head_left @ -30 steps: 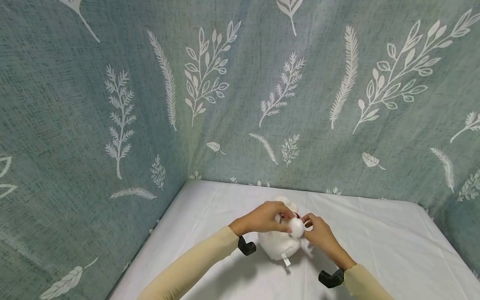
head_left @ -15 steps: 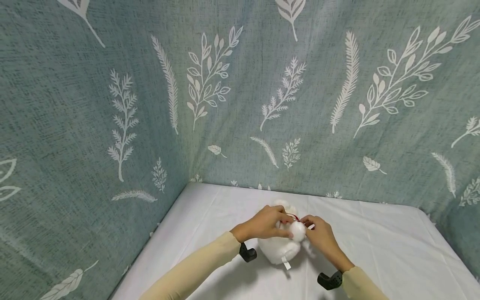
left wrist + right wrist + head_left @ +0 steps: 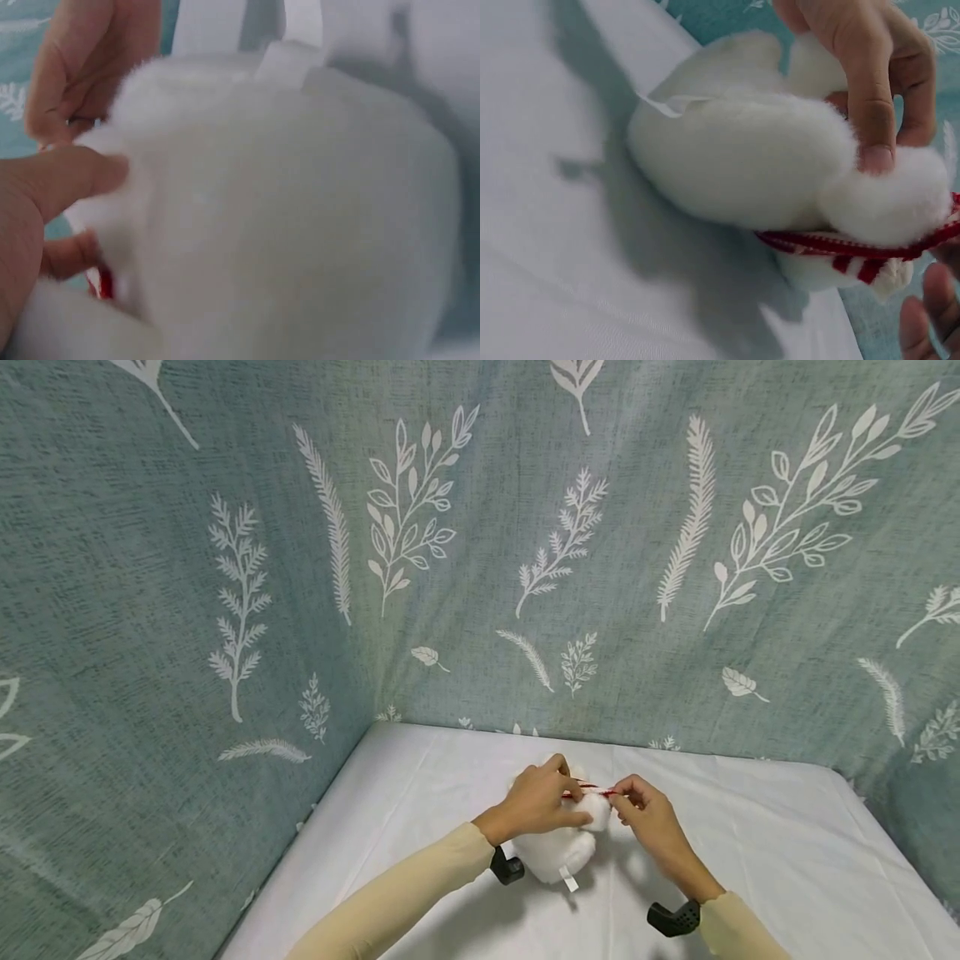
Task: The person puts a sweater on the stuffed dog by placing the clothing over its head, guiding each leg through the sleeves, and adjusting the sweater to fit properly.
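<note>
A fluffy white stuffed toy (image 3: 551,856) sits on the white-covered table with its fabric tag (image 3: 568,878) toward me. My left hand (image 3: 536,800) grips a small rounded part (image 3: 892,195) of it, thumb on the near side and fingers beyond. A red-and-white knitted scarf (image 3: 817,244) runs alongside that part. At the toy's right, my right hand (image 3: 651,817) pinches the scarf between thumb and fingers and holds it taut. The left wrist view is mostly filled by the toy's white body (image 3: 292,210), which hides much of the scarf.
White cloth (image 3: 720,843) covers the table, with creases running across it. Green-grey curtains (image 3: 465,568) with white leaf prints hang behind and to the left. Both wrists carry a black camera mount (image 3: 675,918).
My right hand has drawn away from the toy, up and to the right, stretching the scarf out. The left hand keeps its grip, shifting only slightly.
</note>
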Demonstrator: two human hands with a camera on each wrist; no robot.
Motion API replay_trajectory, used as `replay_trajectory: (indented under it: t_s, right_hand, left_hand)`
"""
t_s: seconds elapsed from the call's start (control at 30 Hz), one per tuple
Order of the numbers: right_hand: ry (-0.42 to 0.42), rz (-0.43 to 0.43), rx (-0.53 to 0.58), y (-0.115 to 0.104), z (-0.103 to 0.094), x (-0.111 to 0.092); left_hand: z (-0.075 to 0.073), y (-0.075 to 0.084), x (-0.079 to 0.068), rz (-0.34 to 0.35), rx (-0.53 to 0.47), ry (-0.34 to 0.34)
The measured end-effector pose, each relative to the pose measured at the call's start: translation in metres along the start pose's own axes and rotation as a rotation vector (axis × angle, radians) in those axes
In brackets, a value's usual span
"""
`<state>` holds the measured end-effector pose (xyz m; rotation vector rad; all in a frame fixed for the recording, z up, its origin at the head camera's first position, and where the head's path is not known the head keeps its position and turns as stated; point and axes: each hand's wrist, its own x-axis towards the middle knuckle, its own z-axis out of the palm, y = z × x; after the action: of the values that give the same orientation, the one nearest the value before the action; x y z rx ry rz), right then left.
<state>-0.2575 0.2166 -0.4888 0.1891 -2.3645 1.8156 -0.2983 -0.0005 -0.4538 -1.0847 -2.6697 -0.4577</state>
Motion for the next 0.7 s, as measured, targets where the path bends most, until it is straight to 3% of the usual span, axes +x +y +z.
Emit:
replay_trajectory:
  t_s: [0.13, 0.43, 0.6, 0.7]
  right_hand:
    - [-0.013, -0.055, 0.002, 0.002, -0.006, -0.003]
    - [-0.145, -0.148, 0.009, 0.0, -0.012, -0.01]
    - [-0.192, -0.171, 0.0, -0.005, -0.012, -0.012]
    - [-0.199, -0.142, -0.041, -0.009, -0.012, -0.011]
  left_hand:
    - [0.003, 0.006, 0.004, -0.01, 0.041, 0.008]
    - [0.006, 0.009, 0.008, -0.135, 0.026, 0.005]
    - [0.008, 0.007, 0.009, -0.185, 0.003, 0.005]
    - [0.009, 0.006, 0.008, -0.175, 0.009, 0.019]
